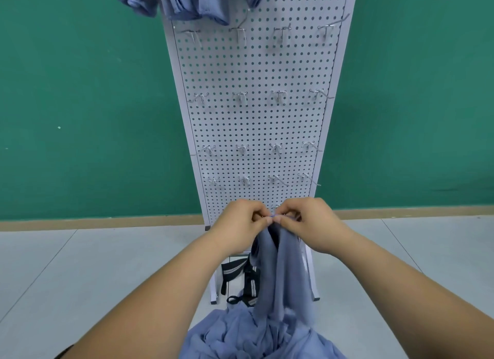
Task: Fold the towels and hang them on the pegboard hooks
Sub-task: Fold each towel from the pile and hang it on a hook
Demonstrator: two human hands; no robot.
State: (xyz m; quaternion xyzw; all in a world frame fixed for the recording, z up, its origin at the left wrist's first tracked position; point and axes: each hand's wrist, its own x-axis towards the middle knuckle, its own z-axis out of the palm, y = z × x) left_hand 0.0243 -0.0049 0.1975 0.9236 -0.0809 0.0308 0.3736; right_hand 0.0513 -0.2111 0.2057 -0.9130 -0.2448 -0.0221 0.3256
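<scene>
1. The left hand point(240, 226) and right hand point(311, 225) meet fingertip to fingertip, both pinching the top edge of a blue towel point(283, 273).
2. The towel hangs down from the hands into a crumpled blue heap point(254, 337) at the bottom of the view.
3. Behind stands a white pegboard point(254, 123) with rows of metal hooks point(242, 96).
4. More blue towels point(187, 3) hang at its top.
5. A green wall point(80, 104) lies behind, and a black striped bag point(240, 276) sits at the board's foot.

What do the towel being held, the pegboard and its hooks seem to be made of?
Towel: soft blue-grey cloth, matte, perhaps cotton or microfibre; it drapes and creases.
Pegboard: probably painted sheet metal, smooth white, with regular punched holes.
Hooks: bare steel-like wire, shiny silver.
</scene>
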